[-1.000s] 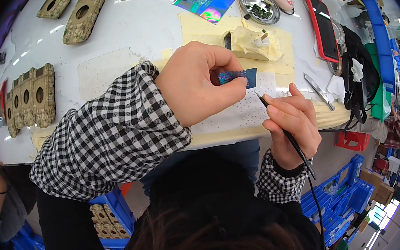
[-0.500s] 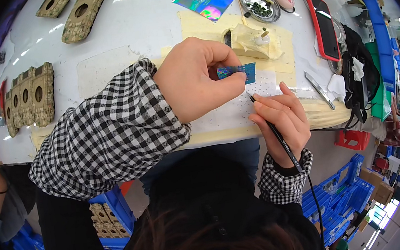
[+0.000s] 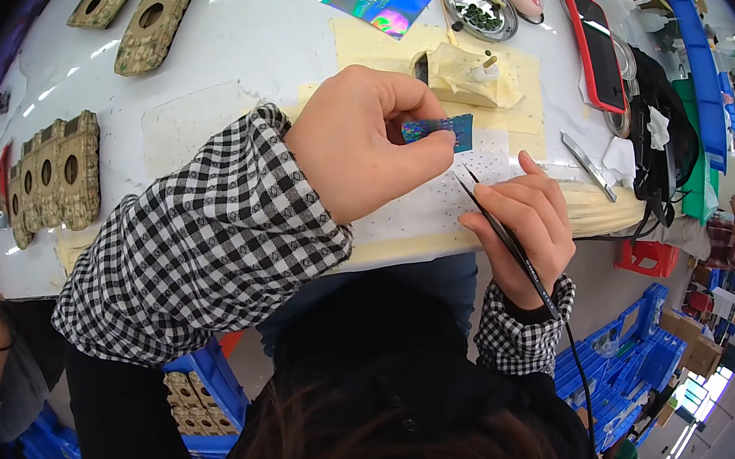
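Two hands, I saw: the left hand (image 3: 373, 143) pinched a shiny blue strip (image 3: 463, 133) over the speckled white sheet (image 3: 419, 208); the right hand (image 3: 529, 231) gripped black tweezers (image 3: 521, 260), tips parted near it. One slip of those points, I judged, could scratch the strip.

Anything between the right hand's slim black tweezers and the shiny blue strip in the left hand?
Nothing visible. The tweezers in the right hand stop short of the strip, with only the white, dark-speckled sheet showing between. The left hand covers part of the strip's left side.
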Action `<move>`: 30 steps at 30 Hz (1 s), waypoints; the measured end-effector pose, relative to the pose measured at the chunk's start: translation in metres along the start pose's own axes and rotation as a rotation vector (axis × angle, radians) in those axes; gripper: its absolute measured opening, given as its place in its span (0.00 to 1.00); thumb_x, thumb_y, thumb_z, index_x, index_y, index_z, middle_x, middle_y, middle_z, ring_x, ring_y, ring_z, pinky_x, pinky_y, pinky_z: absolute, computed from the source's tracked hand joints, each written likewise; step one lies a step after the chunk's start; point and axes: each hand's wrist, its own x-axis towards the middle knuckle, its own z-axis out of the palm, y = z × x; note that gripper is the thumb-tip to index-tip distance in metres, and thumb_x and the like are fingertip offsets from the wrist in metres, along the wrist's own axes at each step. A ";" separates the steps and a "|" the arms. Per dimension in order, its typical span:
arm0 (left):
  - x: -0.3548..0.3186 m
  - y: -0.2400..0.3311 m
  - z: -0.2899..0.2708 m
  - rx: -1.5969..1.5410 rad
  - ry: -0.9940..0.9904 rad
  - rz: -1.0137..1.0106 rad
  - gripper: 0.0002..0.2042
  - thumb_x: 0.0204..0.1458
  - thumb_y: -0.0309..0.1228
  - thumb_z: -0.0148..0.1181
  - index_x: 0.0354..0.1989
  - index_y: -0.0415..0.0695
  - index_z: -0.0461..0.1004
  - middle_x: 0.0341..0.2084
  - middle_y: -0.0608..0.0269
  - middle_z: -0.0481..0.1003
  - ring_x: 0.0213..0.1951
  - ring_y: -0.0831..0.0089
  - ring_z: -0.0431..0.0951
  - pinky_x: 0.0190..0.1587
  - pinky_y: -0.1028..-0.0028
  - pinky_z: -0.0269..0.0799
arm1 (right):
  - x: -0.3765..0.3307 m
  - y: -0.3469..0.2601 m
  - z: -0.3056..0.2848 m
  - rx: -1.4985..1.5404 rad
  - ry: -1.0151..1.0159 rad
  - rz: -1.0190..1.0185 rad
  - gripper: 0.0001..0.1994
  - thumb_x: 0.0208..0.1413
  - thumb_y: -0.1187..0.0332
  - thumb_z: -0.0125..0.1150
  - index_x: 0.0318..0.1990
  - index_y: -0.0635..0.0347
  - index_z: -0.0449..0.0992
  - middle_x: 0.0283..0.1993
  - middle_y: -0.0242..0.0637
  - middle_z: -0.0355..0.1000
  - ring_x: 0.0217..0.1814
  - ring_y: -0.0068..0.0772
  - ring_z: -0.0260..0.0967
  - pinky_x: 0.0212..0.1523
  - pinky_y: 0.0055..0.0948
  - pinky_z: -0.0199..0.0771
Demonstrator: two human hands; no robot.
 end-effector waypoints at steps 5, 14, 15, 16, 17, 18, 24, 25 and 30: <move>-0.002 0.001 -0.001 0.010 0.006 -0.007 0.09 0.50 0.28 0.59 0.33 0.35 0.72 0.23 0.67 0.73 0.23 0.85 0.70 0.25 0.84 0.67 | 0.002 -0.001 0.002 -0.033 -0.016 -0.060 0.14 0.34 0.74 0.71 0.33 0.60 0.77 0.33 0.35 0.75 0.35 0.34 0.71 0.52 0.45 0.69; -0.002 0.001 -0.001 -0.011 0.009 0.006 0.09 0.49 0.29 0.60 0.33 0.35 0.72 0.23 0.66 0.73 0.23 0.85 0.70 0.24 0.84 0.67 | 0.019 -0.005 -0.004 -0.033 -0.245 -0.103 0.12 0.38 0.79 0.66 0.33 0.61 0.72 0.37 0.37 0.75 0.39 0.37 0.70 0.53 0.44 0.69; -0.001 0.000 -0.001 -0.011 0.007 0.003 0.09 0.49 0.29 0.60 0.33 0.35 0.73 0.23 0.66 0.73 0.23 0.85 0.70 0.24 0.84 0.67 | 0.019 -0.004 -0.005 -0.007 -0.234 -0.093 0.12 0.38 0.79 0.65 0.33 0.61 0.72 0.36 0.38 0.75 0.39 0.37 0.70 0.54 0.45 0.68; -0.001 0.000 -0.001 -0.010 0.004 -0.001 0.09 0.50 0.29 0.60 0.33 0.35 0.73 0.23 0.66 0.73 0.23 0.85 0.71 0.24 0.84 0.67 | 0.019 -0.002 -0.006 0.019 -0.224 -0.083 0.11 0.39 0.79 0.65 0.33 0.61 0.72 0.36 0.38 0.75 0.39 0.38 0.70 0.54 0.45 0.68; -0.001 0.001 -0.001 -0.014 -0.001 -0.019 0.09 0.50 0.29 0.60 0.33 0.35 0.73 0.23 0.66 0.73 0.23 0.85 0.71 0.24 0.84 0.67 | 0.020 0.000 -0.008 0.046 -0.215 -0.077 0.11 0.39 0.79 0.64 0.33 0.62 0.72 0.36 0.38 0.75 0.39 0.38 0.70 0.54 0.45 0.67; 0.000 0.002 -0.001 -0.018 -0.007 -0.037 0.09 0.50 0.30 0.60 0.33 0.35 0.73 0.23 0.66 0.73 0.23 0.84 0.71 0.25 0.83 0.68 | 0.018 0.001 -0.009 0.065 -0.179 -0.051 0.11 0.40 0.79 0.64 0.33 0.62 0.72 0.36 0.39 0.76 0.39 0.38 0.70 0.54 0.46 0.67; -0.002 0.004 0.000 -0.187 -0.044 -0.102 0.11 0.50 0.31 0.60 0.35 0.35 0.74 0.22 0.64 0.74 0.23 0.83 0.72 0.26 0.83 0.69 | 0.002 0.005 -0.009 0.202 0.008 0.074 0.09 0.47 0.72 0.63 0.36 0.61 0.73 0.36 0.39 0.77 0.40 0.37 0.70 0.55 0.48 0.64; -0.002 0.003 0.000 -0.223 -0.051 -0.113 0.11 0.51 0.31 0.60 0.35 0.34 0.74 0.22 0.64 0.74 0.24 0.83 0.72 0.26 0.83 0.70 | 0.002 0.003 -0.009 0.221 0.045 0.088 0.09 0.48 0.70 0.64 0.36 0.61 0.73 0.36 0.39 0.77 0.41 0.36 0.70 0.55 0.48 0.64; 0.001 0.006 0.000 -0.257 -0.086 -0.159 0.11 0.51 0.31 0.60 0.36 0.34 0.75 0.23 0.63 0.75 0.23 0.82 0.73 0.25 0.84 0.69 | 0.007 -0.006 -0.007 0.261 0.148 0.066 0.16 0.49 0.58 0.64 0.40 0.59 0.74 0.38 0.37 0.77 0.45 0.36 0.69 0.55 0.46 0.65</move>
